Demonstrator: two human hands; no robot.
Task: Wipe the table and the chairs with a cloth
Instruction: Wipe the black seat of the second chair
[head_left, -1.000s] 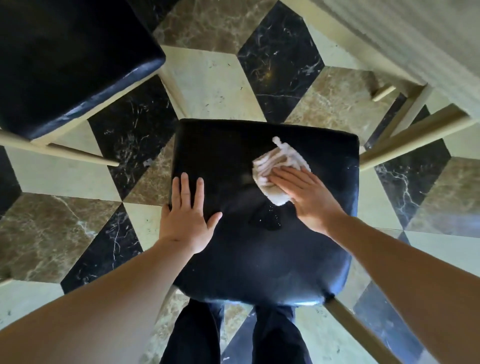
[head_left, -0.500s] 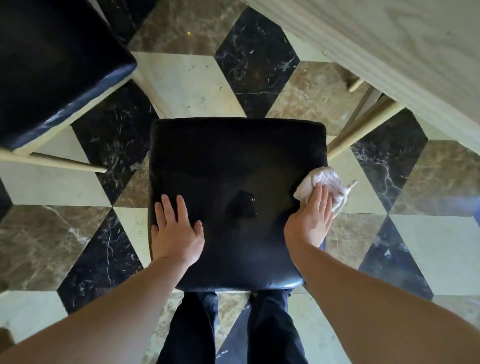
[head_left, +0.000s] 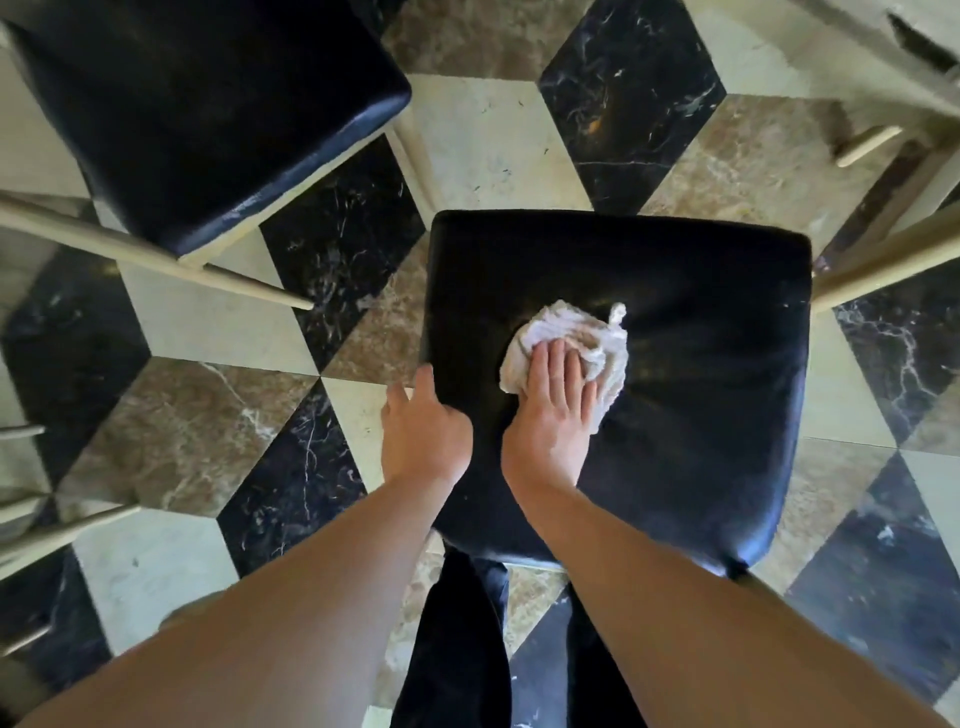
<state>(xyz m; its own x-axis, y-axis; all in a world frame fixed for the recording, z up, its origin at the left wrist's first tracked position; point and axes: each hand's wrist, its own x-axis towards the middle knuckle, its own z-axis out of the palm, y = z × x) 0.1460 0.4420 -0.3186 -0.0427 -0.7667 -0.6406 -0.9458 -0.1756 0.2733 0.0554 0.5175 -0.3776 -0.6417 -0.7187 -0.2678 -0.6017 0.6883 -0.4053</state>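
Note:
A black padded chair seat (head_left: 701, 374) lies below me at centre right. A crumpled white cloth (head_left: 582, 338) rests on its left half. My right hand (head_left: 550, 410) presses flat on the cloth, fingers together and pointing away from me. My left hand (head_left: 423, 431) grips the seat's left edge, thumb on top and fingers curled over the side. A second black seat (head_left: 208, 109) stands at the upper left. A corner of the pale wooden table (head_left: 883, 47) shows at the top right.
The floor (head_left: 493, 140) is marble in black, brown and cream diamonds. Pale wooden chair legs (head_left: 156, 260) slant across the left, and another leg (head_left: 883, 270) at the right. My dark trouser legs (head_left: 457, 649) are under the seat's near edge.
My right hand has carried the cloth from the seat's right edge across to its left half. My left hand has shifted from lying flat on the seat to gripping its left edge.

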